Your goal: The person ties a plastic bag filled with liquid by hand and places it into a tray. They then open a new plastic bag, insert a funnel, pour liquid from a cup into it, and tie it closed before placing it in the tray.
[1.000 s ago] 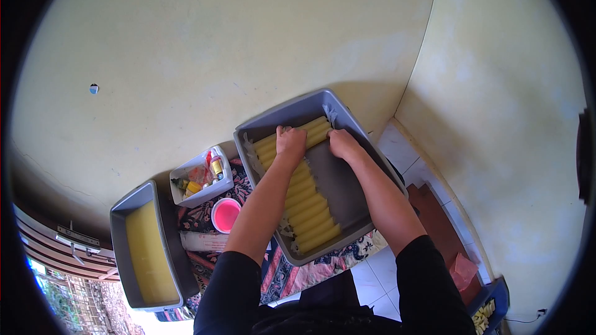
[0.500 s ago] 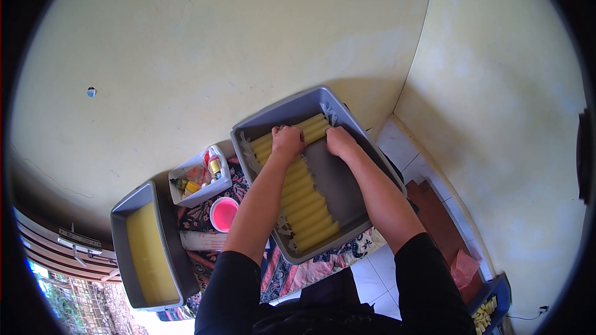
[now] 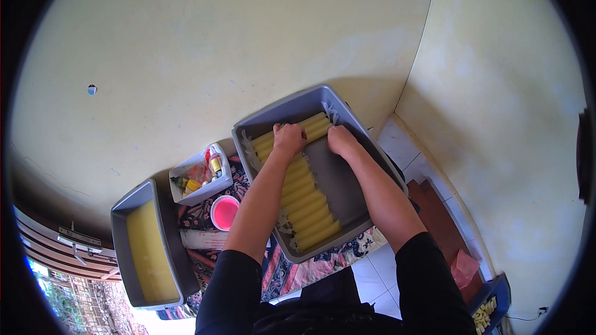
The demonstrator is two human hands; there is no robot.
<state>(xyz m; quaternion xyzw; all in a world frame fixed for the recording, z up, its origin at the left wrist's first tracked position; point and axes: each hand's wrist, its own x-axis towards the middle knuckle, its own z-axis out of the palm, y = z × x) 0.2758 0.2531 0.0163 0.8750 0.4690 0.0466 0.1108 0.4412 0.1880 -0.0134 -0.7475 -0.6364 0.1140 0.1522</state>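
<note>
Grey plastic formed the largest item, a deep tray (image 3: 340,189) that rested tilted on a patterned cloth (image 3: 292,273) against the yellow wall. A second grey tray (image 3: 133,201), with a flat yellow layer in it, lay well apart to the person's left. Between the two stood a white box (image 3: 181,181) of small bottles and, just beside it, a pink cup (image 3: 225,213).

A single row of yellow rolls (image 3: 307,201) ran along the left half of the large tray; the right half was bare.

Both hands were at the far end of that row. The left hand (image 3: 289,138) lay on the rolls with its fingers curled down over them. The right hand (image 3: 343,141) pressed at the roll ends, fingers close together. Whether either hand gripped a roll could not be told.

Judgement: the step in hand was the seating of the farthest rolls snug in line. A further move would call for even pressure, so that the soft rolls neither split nor shifted sideways.
</note>
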